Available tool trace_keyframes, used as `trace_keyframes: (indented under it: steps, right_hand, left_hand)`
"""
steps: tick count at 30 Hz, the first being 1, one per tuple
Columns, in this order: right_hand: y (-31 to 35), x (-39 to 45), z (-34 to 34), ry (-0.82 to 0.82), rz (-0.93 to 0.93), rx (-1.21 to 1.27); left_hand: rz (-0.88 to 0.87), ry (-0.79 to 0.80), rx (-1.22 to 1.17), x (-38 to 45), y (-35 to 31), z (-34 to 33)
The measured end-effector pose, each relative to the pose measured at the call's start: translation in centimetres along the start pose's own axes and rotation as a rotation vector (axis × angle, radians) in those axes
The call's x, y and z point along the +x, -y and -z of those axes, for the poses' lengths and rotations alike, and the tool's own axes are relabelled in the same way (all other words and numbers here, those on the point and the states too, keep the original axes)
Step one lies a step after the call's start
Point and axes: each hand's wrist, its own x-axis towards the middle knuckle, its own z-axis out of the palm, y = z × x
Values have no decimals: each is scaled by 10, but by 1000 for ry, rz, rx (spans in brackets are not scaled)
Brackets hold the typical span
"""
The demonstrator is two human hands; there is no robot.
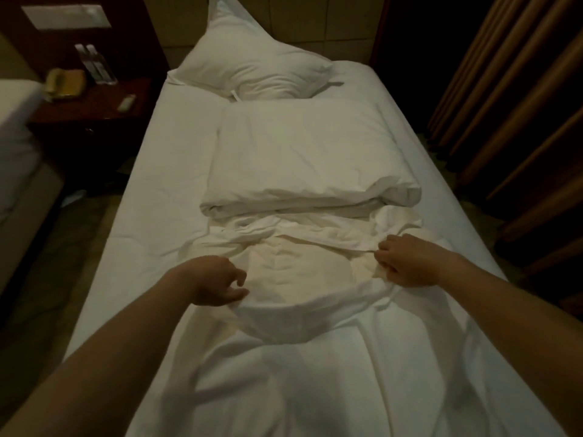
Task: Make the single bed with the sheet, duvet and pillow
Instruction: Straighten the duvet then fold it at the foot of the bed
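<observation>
head view: duvet point(303, 159) lies folded mid-bed, its cover bunched and partly turned out at the near end; pillow point(252, 70) is propped at the headboard, sheet point(151, 190) already flat on the mattress. left hand point(217, 283) has fingers curled, pinching the cover's edge; right hand point(403, 261) grips a bunched fold of it. judgement: soft, floppy, bulky not heavy, cloth slides on the filling. best taken at the corners, cover and filling pinched together.

duvet point(303, 279): white matt cloth, creased | pillow point(252, 74): matt cloth | nightstand point(94, 111): dark glossy wood
</observation>
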Motion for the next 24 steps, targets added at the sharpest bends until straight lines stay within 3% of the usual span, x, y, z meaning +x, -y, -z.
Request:
trace_keyframes:
  steps: [3,5,7,9,11,12,15,18,21,24]
  right_hand:
    - [17,-8,8,109,89,-80]
    - [33,-6,6,136,123,-77]
    - [44,-3,4,153,124,2]
    - [46,-6,6,179,161,33]
    - [42,-13,6,225,195,-12]
    - [39,-16,6,228,206,-77]
    - [32,-20,1,139,139,-204]
    - [26,-12,-3,46,-2,-149]
    - [10,-3,-7,-36,-175,-69]
    - [-3,4,-17,-18,-256,-13]
  left_hand:
    - [-58,95,128,-12,-2,0]
    - [-104,72,169,-17,-6,-3]
    - [-193,-100,163,-21,-11,-7]
    - [-389,-409,167,-25,-12,-12]
    - [-528,-520,228,-30,-10,-19]
    - [-550,-491,277,-29,-9,-25]
    - [-336,-312,400,-26,-7,-41]
    - [-93,-138,455,-23,-9,-39]
    - [58,-170,405,-11,2,-45]
    - [156,-204,401,1,23,-39]
